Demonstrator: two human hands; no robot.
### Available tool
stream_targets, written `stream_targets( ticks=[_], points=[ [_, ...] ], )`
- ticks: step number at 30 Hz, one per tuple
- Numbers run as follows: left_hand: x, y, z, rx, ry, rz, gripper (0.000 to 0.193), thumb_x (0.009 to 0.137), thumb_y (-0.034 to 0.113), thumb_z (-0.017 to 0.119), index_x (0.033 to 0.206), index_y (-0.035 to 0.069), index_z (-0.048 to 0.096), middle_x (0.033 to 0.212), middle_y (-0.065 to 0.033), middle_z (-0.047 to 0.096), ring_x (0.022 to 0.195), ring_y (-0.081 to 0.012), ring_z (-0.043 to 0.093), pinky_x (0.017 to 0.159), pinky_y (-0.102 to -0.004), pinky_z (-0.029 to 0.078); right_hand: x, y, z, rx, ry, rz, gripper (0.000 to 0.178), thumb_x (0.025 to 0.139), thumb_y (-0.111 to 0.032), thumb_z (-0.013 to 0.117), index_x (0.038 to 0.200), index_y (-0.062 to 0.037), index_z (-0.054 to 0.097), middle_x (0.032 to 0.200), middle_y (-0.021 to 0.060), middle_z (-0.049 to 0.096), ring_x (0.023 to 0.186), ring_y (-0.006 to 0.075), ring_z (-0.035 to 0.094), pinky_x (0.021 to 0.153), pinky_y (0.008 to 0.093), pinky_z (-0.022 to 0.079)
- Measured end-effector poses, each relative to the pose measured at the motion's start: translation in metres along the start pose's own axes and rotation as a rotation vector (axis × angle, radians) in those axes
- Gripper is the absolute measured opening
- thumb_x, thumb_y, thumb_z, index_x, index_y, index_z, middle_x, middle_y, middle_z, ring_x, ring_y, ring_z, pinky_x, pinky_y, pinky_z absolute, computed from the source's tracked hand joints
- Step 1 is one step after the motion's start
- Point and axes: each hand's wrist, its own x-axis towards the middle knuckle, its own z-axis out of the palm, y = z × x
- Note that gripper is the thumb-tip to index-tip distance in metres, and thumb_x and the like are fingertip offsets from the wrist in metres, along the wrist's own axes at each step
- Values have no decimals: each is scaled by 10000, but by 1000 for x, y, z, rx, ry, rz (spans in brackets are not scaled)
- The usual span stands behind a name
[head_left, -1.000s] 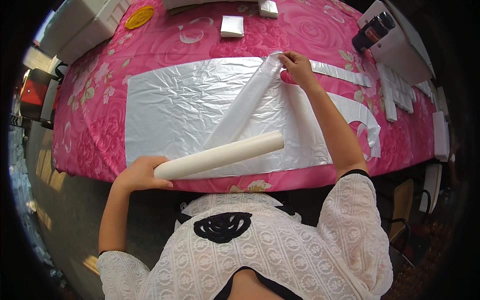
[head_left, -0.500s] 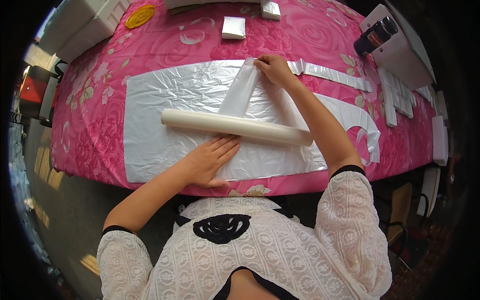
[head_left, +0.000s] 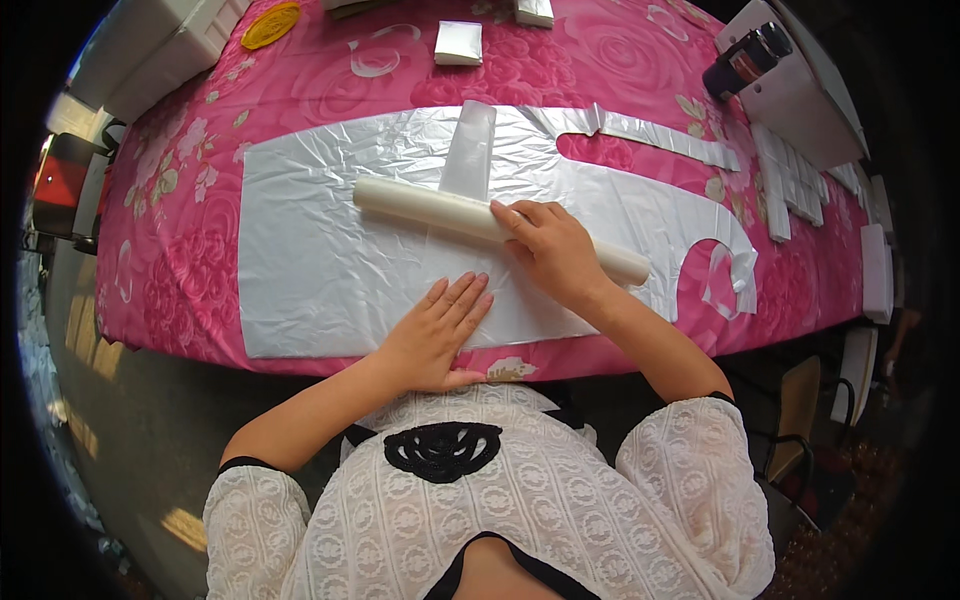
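A stack or sheet of thin, shiny white plastic aprons (head_left: 320, 220) lies flat, its neck loops and straps toward the right. Resting slantwise across it is a long white roll (head_left: 420, 205). From its far side a narrow strip of translucent plastic film (head_left: 467, 150) lies over the apron. My right hand (head_left: 550, 245) grips the roll right of its middle, fingers curled over the top. Just on the near side, my left hand (head_left: 437, 330) presses flat on the plastic, fingers out and holding nothing.
The table wears a pink rose-patterned tablecloth (head_left: 180, 240). Small silvery folded packets (head_left: 459, 43) lie at the far side, a yellow disc (head_left: 270, 25) far left. White foam boxes (head_left: 165, 55) stand left; a dark bottle (head_left: 747, 60) and folded white bundles (head_left: 785, 180) are at right.
My right hand let go of the film strip's far end and came nearer onto the roll. The roll shifted slightly right; the strip now lies straighter. My left hand moved slightly right.
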Motion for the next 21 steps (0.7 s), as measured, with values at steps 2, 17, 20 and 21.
stream_targets(
  ticks=[2, 17, 20, 21],
  points=[
    [-2, -7, -1, -36, 0, 51, 943, 728, 623, 496, 1343, -47, 248, 1419, -245, 177, 1329, -352, 170, 1084, -443, 126, 0, 34, -16, -98, 83, 111, 444, 752, -88, 609, 1187, -131, 537, 1028, 76, 576, 918, 270, 534, 799, 357, 453],
    [3, 14, 4, -15, 5, -36, 832, 693, 529, 571, 1308, 11, 357, 1400, -221, 255, 1316, -345, 220, 1062, -481, 165, -6, -5, -2, 53, -65, -110, 481, 692, -1, 619, 1152, -127, 558, 1109, 54, 568, 991, 253, 509, 877, 362, 419],
    [-1, 16, 6, -35, 4, -23, 796, 699, 481, 584, 1302, 12, 363, 1400, -212, 257, 1316, -331, 227, 1067, -464, 170, 26, 5, 11, 19, 2, -175, 468, 708, -11, 611, 1156, -134, 558, 1118, 48, 567, 993, 253, 509, 883, 369, 415],
    [-3, 15, 7, -40, 4, -12, 786, 702, 472, 586, 1300, 12, 364, 1400, -209, 259, 1316, -328, 230, 1067, -460, 174, 40, 11, 16, -19, 44, -188, 443, 731, -24, 603, 1158, -136, 557, 1130, 45, 565, 1001, 255, 508, 890, 372, 409]
  ],
)
